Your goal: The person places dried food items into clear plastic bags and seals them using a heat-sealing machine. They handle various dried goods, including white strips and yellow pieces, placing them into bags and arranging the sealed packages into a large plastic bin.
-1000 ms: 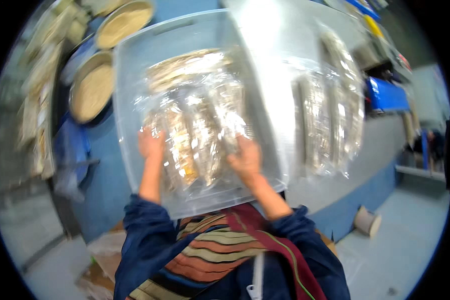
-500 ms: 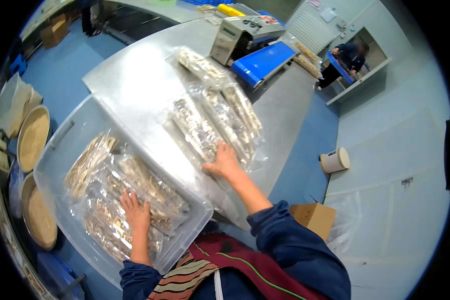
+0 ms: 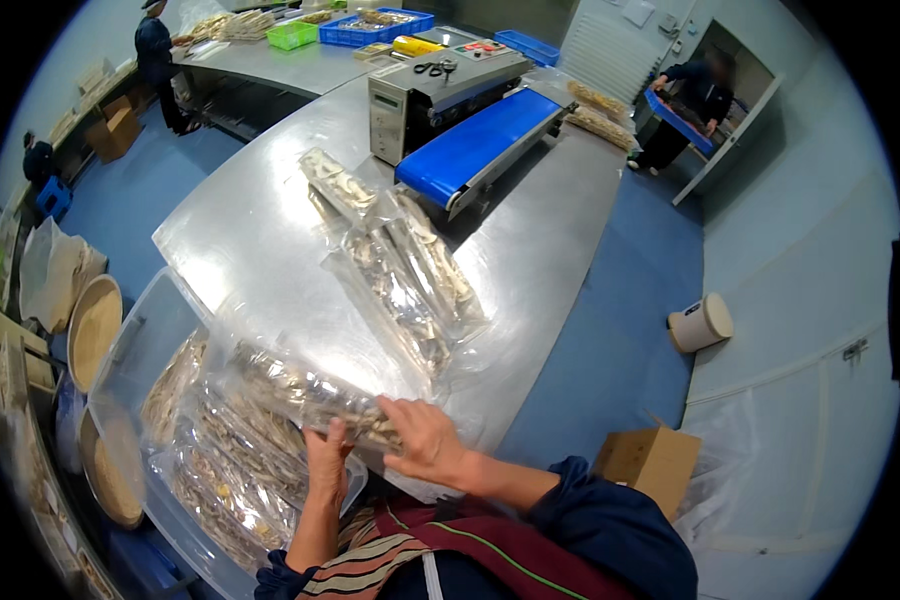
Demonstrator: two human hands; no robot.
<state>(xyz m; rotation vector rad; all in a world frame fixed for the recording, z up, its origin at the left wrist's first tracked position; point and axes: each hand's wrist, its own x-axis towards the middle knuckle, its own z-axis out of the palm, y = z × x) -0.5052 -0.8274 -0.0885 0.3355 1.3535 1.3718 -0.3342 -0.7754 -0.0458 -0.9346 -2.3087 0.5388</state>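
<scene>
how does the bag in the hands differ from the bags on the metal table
The held bag is gripped by the left hand and right hand; the table bags lie untouched on the metal table.
The held bag is single; the table bags lie grouped together.
Both are long, clear bags with pale contents.

We're seeing a glossy, crinkled plastic bag (image 3: 295, 385) and a smooth, shiny metal tabletop (image 3: 535, 270). We're tagging a matt cardboard box (image 3: 658, 465).

Steel table (image 3: 545, 240) | filled clear bags (image 3: 433, 265) | blue-belted machine (image 3: 480, 148) | far-end bags (image 3: 600, 122)
</scene>
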